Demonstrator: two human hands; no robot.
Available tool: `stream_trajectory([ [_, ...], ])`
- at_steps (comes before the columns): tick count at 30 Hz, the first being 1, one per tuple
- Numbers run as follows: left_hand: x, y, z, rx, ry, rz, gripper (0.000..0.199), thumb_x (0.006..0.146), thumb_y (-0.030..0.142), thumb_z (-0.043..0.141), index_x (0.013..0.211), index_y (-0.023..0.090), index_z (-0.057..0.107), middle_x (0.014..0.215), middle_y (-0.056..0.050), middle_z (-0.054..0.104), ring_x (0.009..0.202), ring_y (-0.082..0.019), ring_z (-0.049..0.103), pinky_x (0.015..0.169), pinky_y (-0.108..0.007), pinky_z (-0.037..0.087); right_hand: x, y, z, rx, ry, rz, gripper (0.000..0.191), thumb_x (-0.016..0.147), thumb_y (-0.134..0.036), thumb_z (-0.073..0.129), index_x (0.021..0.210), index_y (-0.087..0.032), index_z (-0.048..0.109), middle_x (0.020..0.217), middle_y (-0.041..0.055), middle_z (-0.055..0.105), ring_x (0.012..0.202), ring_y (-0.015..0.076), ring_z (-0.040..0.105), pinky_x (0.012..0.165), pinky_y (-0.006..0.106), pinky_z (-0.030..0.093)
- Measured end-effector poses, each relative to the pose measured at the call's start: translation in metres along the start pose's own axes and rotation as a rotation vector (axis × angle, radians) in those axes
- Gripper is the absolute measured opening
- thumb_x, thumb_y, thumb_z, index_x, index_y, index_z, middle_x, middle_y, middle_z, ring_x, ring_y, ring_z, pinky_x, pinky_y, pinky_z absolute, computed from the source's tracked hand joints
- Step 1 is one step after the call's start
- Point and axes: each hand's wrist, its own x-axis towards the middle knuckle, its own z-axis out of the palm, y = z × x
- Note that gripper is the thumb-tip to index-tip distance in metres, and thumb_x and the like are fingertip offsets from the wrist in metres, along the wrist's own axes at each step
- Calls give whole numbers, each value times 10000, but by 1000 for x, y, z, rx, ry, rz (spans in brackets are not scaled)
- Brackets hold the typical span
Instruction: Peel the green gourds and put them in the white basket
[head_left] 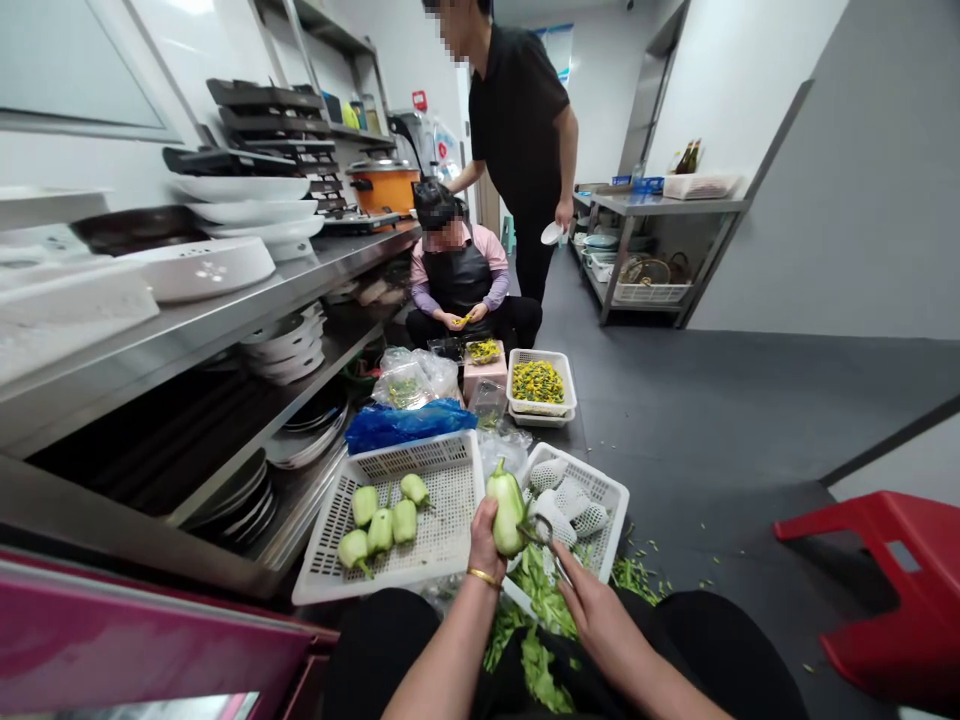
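Note:
My left hand (pixel 486 540) is wrapped round a pale green gourd-shaped vegetable (pixel 508 505), its stem pointing up and away from me. In my right hand (pixel 592 600) is a metal peeler (pixel 546 535), its head touching or very close to the vegetable's right side. Below both hands lie leafy greens and peelings (pixel 536 590). To the left, several pale green vegetables (pixel 381 528) lie in a white slotted basket (pixel 457 460). On the right, a second white basket (pixel 619 505) holds white foam net sleeves (pixel 574 500).
A person (pixel 461 270) crouches ahead near a basket of yellow-green pieces (pixel 538 385); another person (pixel 517 130) stands behind, holding a white dish. Steel shelves with plates (pixel 225 270) line the left. A red stool (pixel 892 590) stands right. Green scraps (pixel 645 575) litter the floor.

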Motion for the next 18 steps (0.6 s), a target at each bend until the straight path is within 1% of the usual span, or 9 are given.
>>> stream_trajectory([
  [3,4,-1,2,-46,86,-30,480,618,441,709,970,137,592,775,-58,661,681,-201,641,633,-314,513,-40,26,-1,-9,-205,82,508,856,-319,374,1317,-134,478,1275,131,557,1195,227,506,992,330,405],
  [5,5,0,4,-65,71,-128,499,627,474,686,983,138,587,773,-69,662,679,-226,649,621,-349,519,-48,30,-15,-17,-264,107,487,849,-314,389,1292,-154,510,1208,126,612,1146,235,551,963,329,430],
  [6,5,0,4,-63,54,-164,504,628,475,681,988,135,585,777,-77,663,681,-236,651,617,-359,520,-45,26,-25,-21,-243,106,479,850,-317,390,1286,-163,517,1203,122,617,1146,239,551,962,339,430],
  [8,3,-1,4,-38,33,-175,502,623,452,687,989,123,589,778,-85,663,681,-240,652,616,-359,520,-25,12,-42,-21,-138,78,475,857,-328,387,1288,-171,511,1234,117,597,1165,248,534,974,367,419],
  [11,-1,-4,4,11,-14,-83,492,617,399,701,1010,122,597,805,-83,665,707,-226,650,655,-338,515,21,-15,-55,-3,11,2,472,860,-303,390,1303,-173,486,1285,109,556,1189,243,513,999,394,394],
  [13,-4,-6,4,37,-71,-7,475,626,378,699,1020,132,601,840,-78,669,738,-219,648,689,-326,509,44,-27,-49,0,60,-12,469,853,-262,398,1305,-170,481,1276,111,565,1183,241,520,1005,412,388],
  [15,-5,-5,3,43,-103,54,441,640,370,690,1005,138,607,855,-70,672,751,-210,645,706,-314,504,47,-28,-35,19,81,-19,474,849,-243,405,1312,-170,473,1269,114,570,1174,241,527,998,419,397],
  [16,-4,-4,2,41,-100,78,423,643,366,688,991,139,609,844,-64,671,742,-203,643,702,-307,503,41,-24,-26,37,81,-24,477,850,-249,409,1317,-176,468,1276,110,564,1178,239,524,995,414,403],
  [18,-2,-1,1,27,-54,95,409,636,362,692,970,140,609,816,-53,669,712,-191,639,681,-299,503,14,-10,-13,69,37,-28,473,857,-278,410,1318,-197,472,1288,92,556,1189,234,513,989,391,412],
])
